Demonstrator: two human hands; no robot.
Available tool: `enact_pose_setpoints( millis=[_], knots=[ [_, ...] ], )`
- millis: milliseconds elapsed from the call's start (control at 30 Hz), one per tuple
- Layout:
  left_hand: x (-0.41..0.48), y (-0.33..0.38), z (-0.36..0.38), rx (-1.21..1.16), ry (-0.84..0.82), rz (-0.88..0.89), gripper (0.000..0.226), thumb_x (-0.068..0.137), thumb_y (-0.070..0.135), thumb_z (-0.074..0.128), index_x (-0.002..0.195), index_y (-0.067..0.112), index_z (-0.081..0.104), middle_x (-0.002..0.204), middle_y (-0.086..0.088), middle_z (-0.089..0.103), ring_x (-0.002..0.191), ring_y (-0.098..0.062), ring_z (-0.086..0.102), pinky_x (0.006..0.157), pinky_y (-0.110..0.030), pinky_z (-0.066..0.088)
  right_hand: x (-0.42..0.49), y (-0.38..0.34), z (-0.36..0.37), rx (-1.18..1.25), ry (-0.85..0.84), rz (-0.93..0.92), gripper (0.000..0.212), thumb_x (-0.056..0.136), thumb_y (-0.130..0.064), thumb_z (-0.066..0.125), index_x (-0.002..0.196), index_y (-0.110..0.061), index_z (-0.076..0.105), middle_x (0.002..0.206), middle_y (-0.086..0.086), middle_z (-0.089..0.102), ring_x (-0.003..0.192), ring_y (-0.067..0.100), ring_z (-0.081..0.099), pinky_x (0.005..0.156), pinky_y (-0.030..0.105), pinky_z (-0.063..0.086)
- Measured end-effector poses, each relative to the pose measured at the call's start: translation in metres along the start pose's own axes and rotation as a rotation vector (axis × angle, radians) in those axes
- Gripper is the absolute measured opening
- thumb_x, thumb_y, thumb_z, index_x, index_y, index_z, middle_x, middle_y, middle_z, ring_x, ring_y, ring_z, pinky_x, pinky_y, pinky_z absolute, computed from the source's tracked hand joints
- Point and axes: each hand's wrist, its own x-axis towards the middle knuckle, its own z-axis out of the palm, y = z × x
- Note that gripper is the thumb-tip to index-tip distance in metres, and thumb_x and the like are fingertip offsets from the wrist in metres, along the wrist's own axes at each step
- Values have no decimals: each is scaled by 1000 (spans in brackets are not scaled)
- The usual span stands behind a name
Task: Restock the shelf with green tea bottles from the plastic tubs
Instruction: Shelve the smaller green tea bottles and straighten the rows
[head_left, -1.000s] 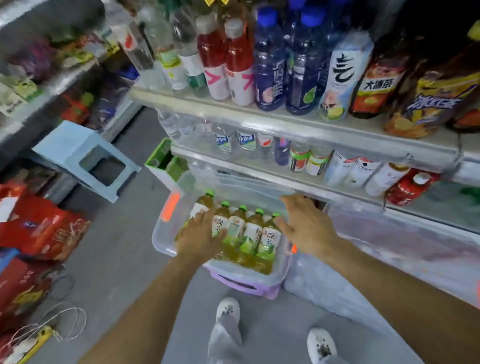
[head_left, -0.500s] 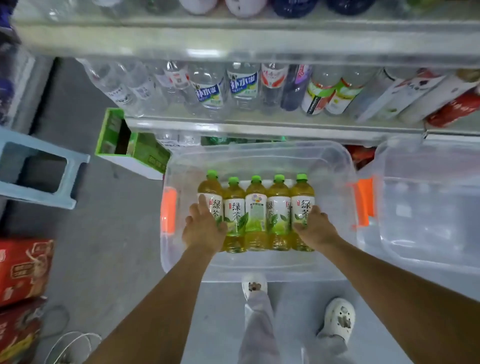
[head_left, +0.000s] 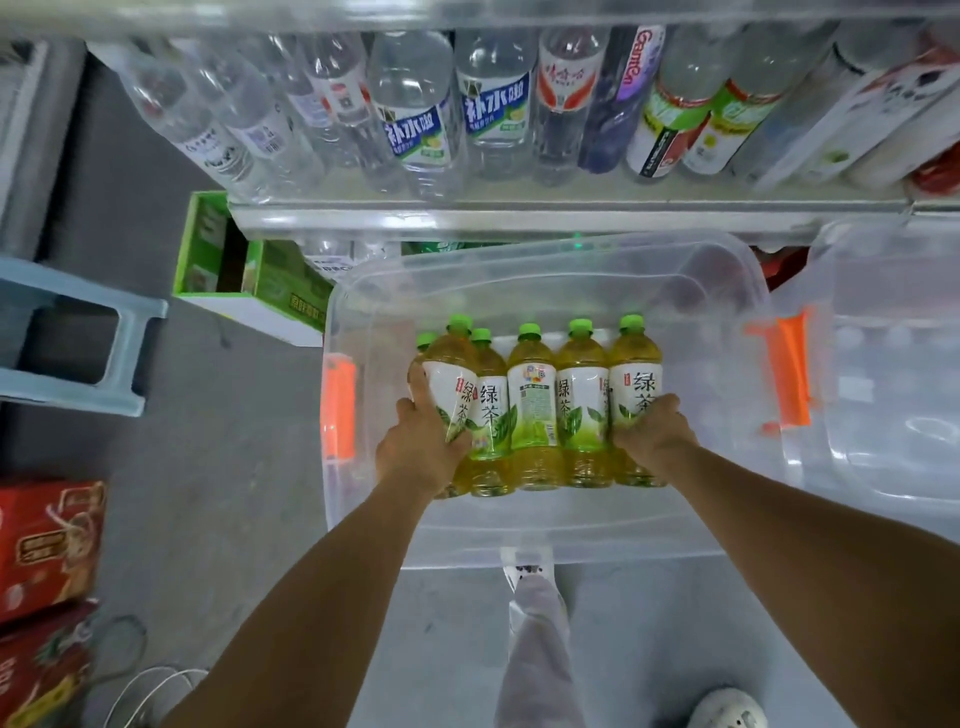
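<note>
Shop aisle, grey concrete floor (head_left: 208, 467). A metal shelf edge (head_left: 519, 215) runs across the top of view, carrying clear water bottles (head_left: 415, 114). Below it stands a clear plastic tub with orange latches (head_left: 519, 535), and a 2nd clear tub (head_left: 893, 364) is just beside it on the right.

Task item: green-capped, white-labelled green tea bottles (head_left: 535, 410), a row of 5 inside the 1st tub, with a 6th cap showing behind the left end.

Change noted: 1 second ago both hands were only reaching over the bottles. Half a second ago they sat at the 2 ends of the row. Now the left hand (head_left: 421, 447) has its fingers wrapped round the leftmost bottle (head_left: 449, 400), which has tipped against its neighbour. The right hand (head_left: 652, 434) grips the rightmost bottle (head_left: 636, 379), fingers curled round it.

Assessment: the row is clamped for a group lift. Whether it has left the tub floor cannot be told. No tea bottle has been shelved yet.
</note>
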Motion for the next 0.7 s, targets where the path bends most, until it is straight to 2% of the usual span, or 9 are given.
enact_pose_setpoints(
  millis=[100, 167, 233, 300, 367, 467, 533, 600, 700],
  knots=[
    [4, 3, -9, -160, -38, -41, 105, 82, 41, 76, 156, 25, 2, 126, -9, 58, 111, -36, 60, 93, -44, 48, -9, -2, -4, 70, 25, -1, 77, 76, -34, 80, 130, -4, 35, 129, 18, 54, 116, 38, 56, 94, 43, 50],
    [-2, 9, -17, -351, -65, -114, 95, 76, 37, 83, 151, 27, 25, 118, -2, 63, 110, -30, 61, 94, -37, 47, -21, -6, -12, 188, 29, 35, 78, 76, -44, 77, 132, -3, 42, 129, 16, 57, 111, 34, 59, 87, 36, 50],
    [-13, 17, -21, -485, -94, -173, 75, 68, 38, 87, 131, 23, 48, 113, 0, 67, 105, -25, 62, 95, -36, 50, -35, -9, -25, 337, -4, 62, 73, 82, -46, 70, 134, -1, 46, 128, 16, 57, 99, 30, 59, 79, 31, 48],
    [-33, 31, -24, -582, -115, -183, 66, 64, 40, 89, 118, 19, 58, 109, -2, 70, 100, -22, 65, 93, -37, 53, -52, -7, -41, 456, -65, 44, 69, 83, -44, 66, 134, 0, 50, 128, 18, 58, 102, 32, 60, 88, 35, 52],
    [-60, 52, -31, -704, -98, -161, 55, 67, 33, 89, 115, 19, 64, 105, -4, 72, 95, -22, 67, 86, -34, 54, -71, 0, -60, 537, -109, 1, 65, 80, -42, 66, 129, -2, 53, 120, 18, 62, 102, 34, 63, 87, 38, 54],
    [-104, 88, -45, -887, -81, -89, 43, 66, 34, 89, 100, 24, 64, 99, -4, 75, 93, -28, 71, 90, -47, 56, -116, 15, -97, 671, -181, -108, 52, 76, -37, 68, 113, -4, 52, 97, 12, 64, 89, 30, 65, 74, 33, 52],
    [-140, 119, -56, -977, -78, -17, 53, 60, 41, 88, 105, 24, 65, 99, -7, 76, 93, -31, 72, 91, -52, 56, -148, 35, -125, 732, -206, -187, 64, 61, -40, 73, 110, -4, 55, 94, 14, 68, 83, 30, 69, 72, 38, 58],
    [-177, 151, -60, -1065, -76, 38, 68, 51, 47, 88, 111, 23, 65, 99, -10, 76, 93, -34, 72, 87, -55, 57, -177, 62, -152, 770, -183, -282, 62, 60, -34, 76, 112, -5, 58, 93, 15, 70, 71, 26, 70, 53, 34, 57],
    [-235, 202, -58, -1152, -37, 138, 42, 71, 31, 83, 108, 22, 64, 96, -14, 74, 87, -34, 72, 79, -58, 59, -214, 116, -198, 808, -48, -427, 59, 62, -26, 79, 113, -5, 56, 87, 12, 67, 64, 23, 65, 47, 30, 53]
  ],
)
